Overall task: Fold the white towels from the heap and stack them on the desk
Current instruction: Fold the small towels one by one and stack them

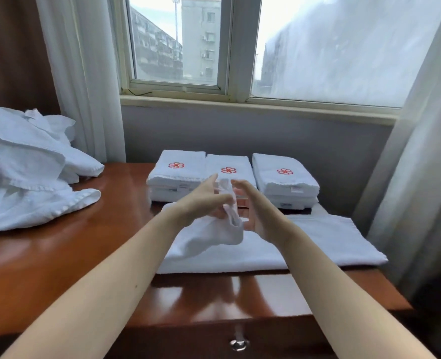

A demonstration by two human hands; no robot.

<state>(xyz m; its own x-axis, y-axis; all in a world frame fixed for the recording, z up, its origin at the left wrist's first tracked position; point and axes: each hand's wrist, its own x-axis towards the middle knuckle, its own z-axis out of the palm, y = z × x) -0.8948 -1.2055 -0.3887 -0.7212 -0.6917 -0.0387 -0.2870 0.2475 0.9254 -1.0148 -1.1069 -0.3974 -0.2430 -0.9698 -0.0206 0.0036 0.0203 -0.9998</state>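
Both hands were close over the desk (84, 242): left hand (201, 200) pinched the lifted towel (318, 237) edge, right hand (255, 213) straight-fingered beside it. Three folded stacks (227, 161) sat behind.

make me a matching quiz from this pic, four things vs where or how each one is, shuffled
1 towel heap
2 folded stacks
3 spread towel
4 drawer knob

a below the desktop, front
b crumpled, desktop's left end
c one end lifted, rest flat
d under the window, red logos on top

Pairs: 1-b, 2-d, 3-c, 4-a
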